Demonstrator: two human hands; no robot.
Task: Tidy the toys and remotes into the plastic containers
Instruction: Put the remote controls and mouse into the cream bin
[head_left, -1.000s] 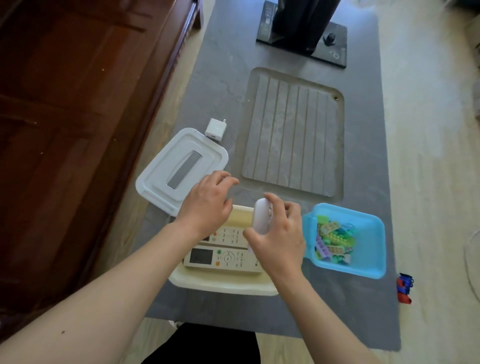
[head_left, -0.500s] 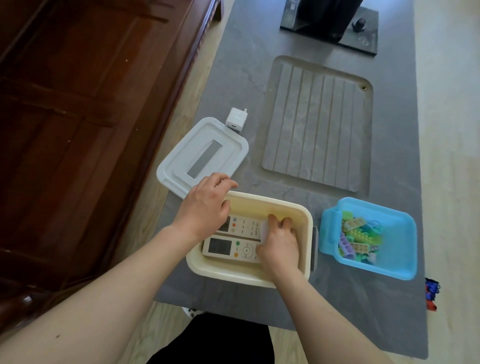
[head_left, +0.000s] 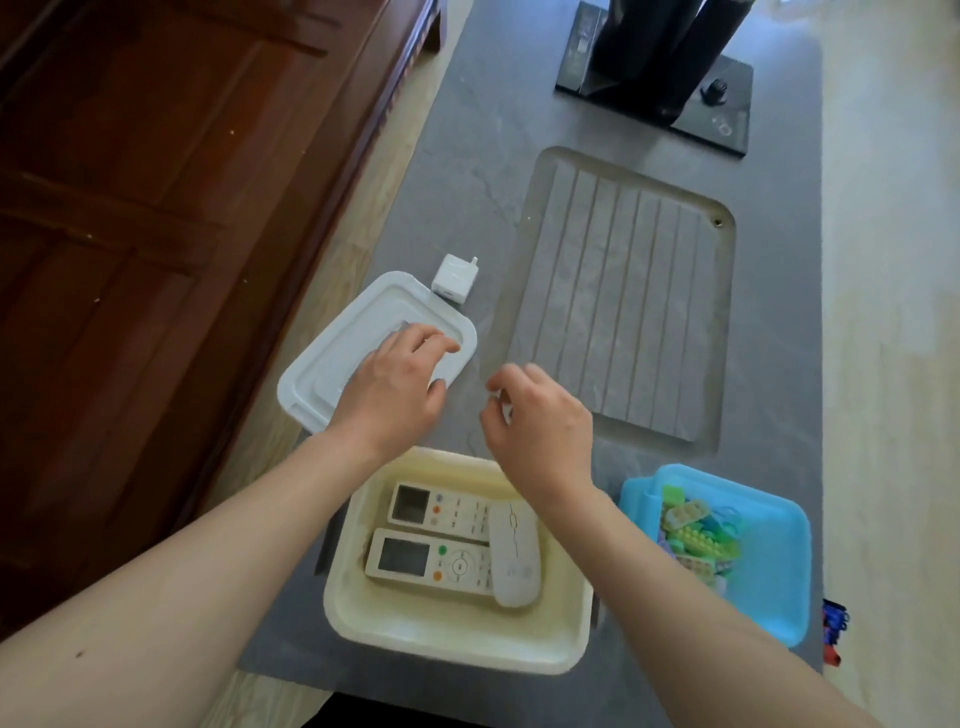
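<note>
A cream plastic container (head_left: 447, 639) sits at the near edge of the grey table. Inside lie two white remotes with screens (head_left: 431, 558) and a slim white remote (head_left: 513, 561) across their right ends. To its right a blue container (head_left: 774, 566) holds several pastel toy bricks (head_left: 691, 530). The white lid (head_left: 332, 364) lies upside down beyond the cream container. My left hand (head_left: 395, 389) rests on the lid, fingers spread over its near right corner. My right hand (head_left: 540, 421) hovers above the table between lid and cream container, fingers curled and holding nothing.
A white charger plug (head_left: 453, 278) lies just beyond the lid. A grooved recess (head_left: 623, 312) fills the table's middle, with a black stand base (head_left: 660, 78) at the far end. A dark wooden cabinet (head_left: 156, 208) runs along the left. A red-and-blue toy (head_left: 831, 631) lies on the floor at right.
My right hand let go of the slim white remote in the cream container and rose out of it. My left hand moved from the container's rim onto the white lid.
</note>
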